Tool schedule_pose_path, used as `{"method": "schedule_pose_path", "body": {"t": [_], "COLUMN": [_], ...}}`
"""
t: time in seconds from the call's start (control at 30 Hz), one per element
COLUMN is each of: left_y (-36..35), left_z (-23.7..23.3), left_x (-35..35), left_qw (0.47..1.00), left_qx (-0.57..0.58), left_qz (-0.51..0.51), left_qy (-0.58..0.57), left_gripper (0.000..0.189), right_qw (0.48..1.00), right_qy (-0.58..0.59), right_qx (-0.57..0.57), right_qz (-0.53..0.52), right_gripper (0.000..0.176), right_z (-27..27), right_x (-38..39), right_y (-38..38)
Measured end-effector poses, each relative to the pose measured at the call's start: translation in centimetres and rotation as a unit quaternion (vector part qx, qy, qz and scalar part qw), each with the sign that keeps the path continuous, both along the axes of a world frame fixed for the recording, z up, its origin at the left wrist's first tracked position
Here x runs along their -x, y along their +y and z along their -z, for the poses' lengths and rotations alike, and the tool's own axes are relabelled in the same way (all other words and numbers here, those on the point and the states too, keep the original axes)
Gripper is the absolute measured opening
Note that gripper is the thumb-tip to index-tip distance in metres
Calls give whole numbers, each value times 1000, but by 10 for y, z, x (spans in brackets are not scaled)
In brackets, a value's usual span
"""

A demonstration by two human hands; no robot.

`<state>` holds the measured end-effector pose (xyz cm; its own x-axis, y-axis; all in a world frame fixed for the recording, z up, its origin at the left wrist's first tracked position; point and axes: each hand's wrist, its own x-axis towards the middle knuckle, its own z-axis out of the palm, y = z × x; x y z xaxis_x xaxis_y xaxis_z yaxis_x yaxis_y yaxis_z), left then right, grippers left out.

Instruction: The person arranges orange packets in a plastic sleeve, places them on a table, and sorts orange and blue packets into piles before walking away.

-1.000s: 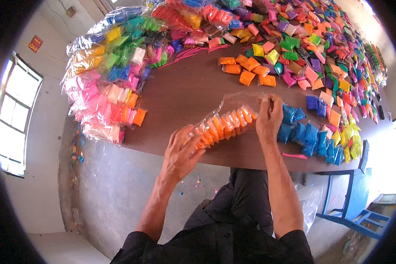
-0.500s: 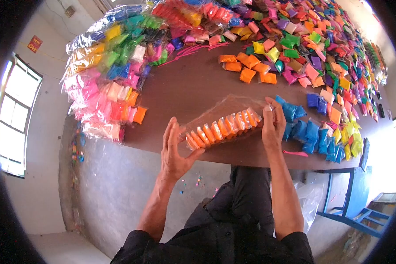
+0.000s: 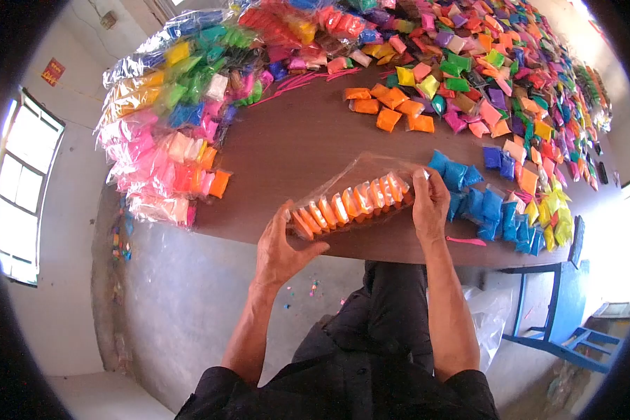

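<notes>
A clear plastic bag [image 3: 362,168] holds a tilted row of small orange packets [image 3: 351,204], pressed face to face. It is at the table's front edge, between my hands. My left hand [image 3: 281,246] cups the bag's left end, its fingers curled partly behind it and its thumb stretched out below the row. My right hand [image 3: 430,204] pinches the bag's upper right corner between thumb and fingers. Just right of that hand sit several blue packets [image 3: 484,210], and a pink plastic strip [image 3: 466,241] lies near its wrist.
Loose orange packets [image 3: 389,119] lie behind the bag on the brown table [image 3: 280,147]. A large heap of mixed colour packets [image 3: 483,63] covers the back right. Filled bags [image 3: 143,140] are piled at left. A blue chair [image 3: 565,308] stands at right.
My left fingers have curled in around the bag's left end from a straighter pose. My right hand keeps its pinch at the corner. The view has shifted slightly.
</notes>
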<state>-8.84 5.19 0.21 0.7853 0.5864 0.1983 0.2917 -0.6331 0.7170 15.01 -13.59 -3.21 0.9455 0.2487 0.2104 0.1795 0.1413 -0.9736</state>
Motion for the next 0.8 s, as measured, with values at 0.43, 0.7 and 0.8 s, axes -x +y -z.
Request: {"method": "schedule_pose_path", "body": {"t": [0.43, 0.7, 0.8], "left_y": [25, 20, 23], "left_z": [-6, -9, -5], "left_x": [5, 3, 2], "left_qw": [999, 998, 996], "left_qx": [20, 65, 85], "left_qz": [11, 14, 20], "left_qy": [23, 23, 16], "left_gripper": [60, 57, 59], "right_qw": [997, 997, 996], "right_qy": [-5, 12, 29], "right_qx": [-17, -29, -49], "right_qz": [-70, -71, -66], "right_gripper": [27, 28, 28], "right_z": [-18, -15, -3], "right_x": [14, 14, 14], "right_y": [-17, -21, -21]}}
